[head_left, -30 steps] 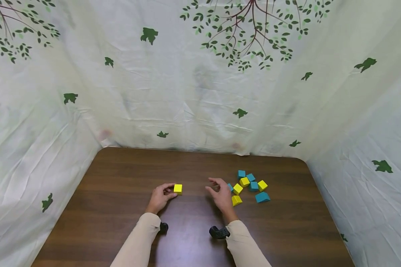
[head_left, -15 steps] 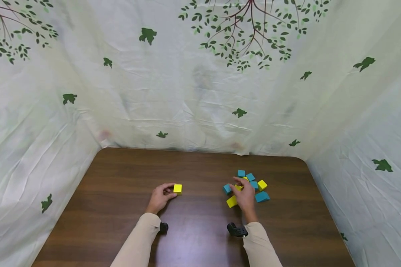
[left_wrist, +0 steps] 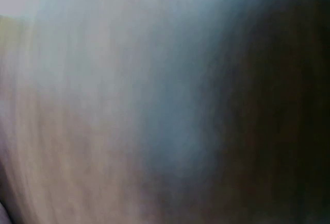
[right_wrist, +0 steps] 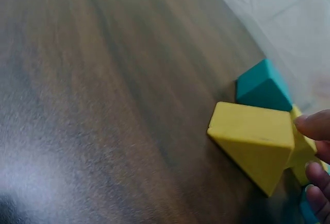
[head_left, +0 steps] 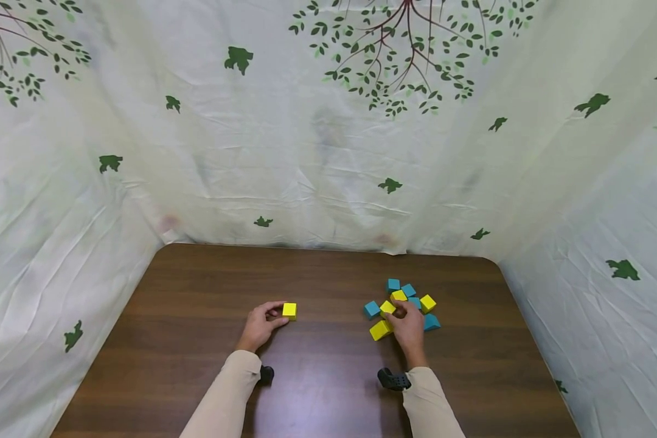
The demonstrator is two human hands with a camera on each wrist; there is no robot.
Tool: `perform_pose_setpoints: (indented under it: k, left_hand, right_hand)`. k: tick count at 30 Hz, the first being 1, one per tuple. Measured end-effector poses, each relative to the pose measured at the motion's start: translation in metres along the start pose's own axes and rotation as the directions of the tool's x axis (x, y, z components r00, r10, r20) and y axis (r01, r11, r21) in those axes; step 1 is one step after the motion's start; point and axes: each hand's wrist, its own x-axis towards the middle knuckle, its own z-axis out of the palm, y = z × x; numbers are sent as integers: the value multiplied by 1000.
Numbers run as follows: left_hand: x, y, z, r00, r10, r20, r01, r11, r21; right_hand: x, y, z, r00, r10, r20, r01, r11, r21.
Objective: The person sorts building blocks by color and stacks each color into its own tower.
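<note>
Lone yellow cube [head_left: 289,310] just left of centre in the head view: small, bright, matt, square top face up, flat on the brown wooden table [head_left: 197,286]. Left hand [head_left: 260,325] resting on the table directly beside it, fingers loosely curled, index fingertip and thumb tip at the cube's near-left side; touching or only just short of it, cannot tell. Left wrist view all blur, nothing readable there.

To the right of centre, a loose cluster of foam blocks: a teal cube [head_left: 371,309] at its left edge, a yellow block [head_left: 380,330] at its lower left, a second yellow cube [head_left: 387,308] between them, more teal and yellow pieces behind, among them a yellow cube at the right edge [head_left: 428,302] and a teal cube at the top [head_left: 393,284]. Right hand [head_left: 407,325] lying over the middle of that cluster, fingers bent downward onto the pieces, fingertips against the second yellow cube; pinched or merely touched, cannot tell.

In the right wrist view, the yellow block [right_wrist: 252,144] lower right of frame, tilted with one sharp edge toward the camera; the teal cube [right_wrist: 263,87] just behind it; fingertips [right_wrist: 314,126] at the far right edge, curled close against the yellow pieces.
</note>
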Motion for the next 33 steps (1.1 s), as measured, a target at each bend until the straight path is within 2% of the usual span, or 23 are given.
perform_pose_setpoints:
  k: [4, 19, 26, 33]
  left_hand:
    - [1, 0, 0, 1000, -5, -5, 5, 1000, -9]
    - [1, -3, 2, 1000, -8, -1, 8, 1000, 0]
    - [1, -3, 1, 1000, -7, -10, 7, 1000, 10]
    - [0, -1, 1, 1000, -15, -1, 15, 1000, 2]
  right_hand:
    - [1, 4, 3, 1000, 4, 8, -4, 1000, -15]
    - [-2, 19, 11, 998, 58, 8, -59, 998, 36]
    - [-1, 21, 12, 999, 52, 1, -52, 997, 49]
    - [-1, 15, 9, 999, 50, 8, -50, 992, 112]
